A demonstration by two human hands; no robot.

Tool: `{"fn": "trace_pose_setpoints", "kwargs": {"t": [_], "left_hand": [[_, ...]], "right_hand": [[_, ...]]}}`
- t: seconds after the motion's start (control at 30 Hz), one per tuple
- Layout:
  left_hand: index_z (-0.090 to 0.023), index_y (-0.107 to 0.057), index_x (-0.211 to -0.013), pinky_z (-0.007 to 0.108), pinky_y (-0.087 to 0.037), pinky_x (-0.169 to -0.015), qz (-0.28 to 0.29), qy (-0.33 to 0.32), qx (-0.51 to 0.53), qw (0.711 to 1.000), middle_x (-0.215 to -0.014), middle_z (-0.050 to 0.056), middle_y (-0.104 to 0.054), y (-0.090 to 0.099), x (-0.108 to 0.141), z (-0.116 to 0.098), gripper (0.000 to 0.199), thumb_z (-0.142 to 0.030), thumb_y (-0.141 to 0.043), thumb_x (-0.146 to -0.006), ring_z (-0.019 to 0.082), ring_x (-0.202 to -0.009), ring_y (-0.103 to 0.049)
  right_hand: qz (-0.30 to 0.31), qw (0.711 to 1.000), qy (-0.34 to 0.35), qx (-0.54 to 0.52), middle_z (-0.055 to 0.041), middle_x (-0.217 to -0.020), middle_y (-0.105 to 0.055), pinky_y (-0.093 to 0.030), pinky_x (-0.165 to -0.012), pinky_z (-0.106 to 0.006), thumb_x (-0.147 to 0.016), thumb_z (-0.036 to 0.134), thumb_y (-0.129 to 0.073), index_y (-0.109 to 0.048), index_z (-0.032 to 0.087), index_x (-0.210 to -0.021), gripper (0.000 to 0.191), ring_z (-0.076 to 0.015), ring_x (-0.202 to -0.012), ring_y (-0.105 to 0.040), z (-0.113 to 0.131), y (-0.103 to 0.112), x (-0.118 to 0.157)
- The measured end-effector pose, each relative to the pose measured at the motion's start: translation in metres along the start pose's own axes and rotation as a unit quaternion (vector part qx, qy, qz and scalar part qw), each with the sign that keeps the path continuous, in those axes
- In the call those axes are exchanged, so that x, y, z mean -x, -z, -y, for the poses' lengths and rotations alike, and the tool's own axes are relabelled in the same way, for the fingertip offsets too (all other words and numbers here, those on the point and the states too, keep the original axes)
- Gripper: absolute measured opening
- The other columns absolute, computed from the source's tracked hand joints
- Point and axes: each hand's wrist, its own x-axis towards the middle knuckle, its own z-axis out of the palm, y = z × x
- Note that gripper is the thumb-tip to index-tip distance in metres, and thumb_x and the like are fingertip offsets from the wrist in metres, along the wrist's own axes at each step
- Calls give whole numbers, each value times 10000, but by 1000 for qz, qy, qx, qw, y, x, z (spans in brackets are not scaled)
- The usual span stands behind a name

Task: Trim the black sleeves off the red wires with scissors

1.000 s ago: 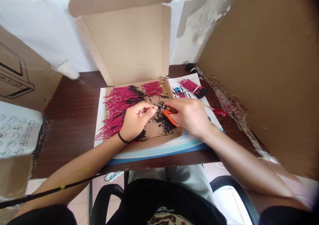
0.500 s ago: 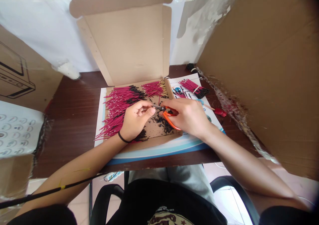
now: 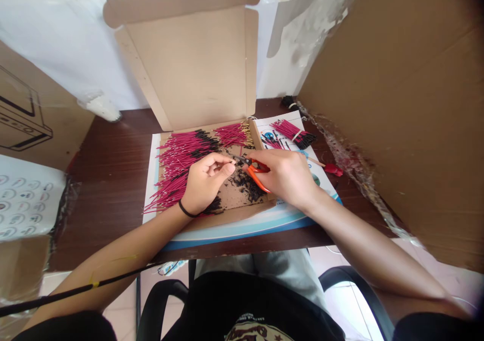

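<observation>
My right hand (image 3: 289, 176) grips orange-handled scissors (image 3: 259, 179), whose dark blades point left to the fingertips of my left hand (image 3: 206, 181). The left thumb and fingers are pinched together on something too small to make out. Both hands are over an open cardboard box (image 3: 227, 216). Many pink wires with black ends (image 3: 177, 154) lie in its left part, and a smaller pile of pink wires with gold-coloured tips (image 3: 231, 134) lies at the back. Black scraps (image 3: 249, 186) are scattered on the box floor between and below the hands.
Right of the box, a banded bundle of pink wires (image 3: 289, 131) lies on a printed sheet (image 3: 298, 220). Beyond it are a red object (image 3: 333, 169) and a black bundle (image 3: 289, 103). Large cardboard boxes stand at both sides; the raised lid (image 3: 192, 69) stands behind.
The scissor blades have tilted and shifted slightly at the left fingertips, and the handles look a little closer together. My left hand has hardly moved.
</observation>
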Motion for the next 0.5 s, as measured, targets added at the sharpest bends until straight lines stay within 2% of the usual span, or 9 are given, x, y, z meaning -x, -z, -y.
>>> {"fn": "trace_pose_setpoints", "kwargs": {"t": [0.13, 0.5], "left_hand": [[-159, -674, -806, 246, -509, -654, 14, 3, -2, 1000, -822, 65, -724, 1, 0, 0, 236, -394, -688, -786, 135, -694, -650], [-151, -667, -848, 235, -487, -625, 38, -2, -46, 998, -758, 43, -695, 2, 2, -4, 252, -399, -619, -842, 125, -659, -612]], "right_hand": [[2, 1000, 5, -22, -19, -736, -710, -366, -580, -239, -851, 292, -575, -730, 206, -929, 193, -126, -606, -586, 2, 3, -1], [13, 997, 68, 25, -11, -726, -680, -326, -562, -267, -901, 321, -501, -715, 214, -913, 239, -138, -658, -590, -4, 2, -2]]}}
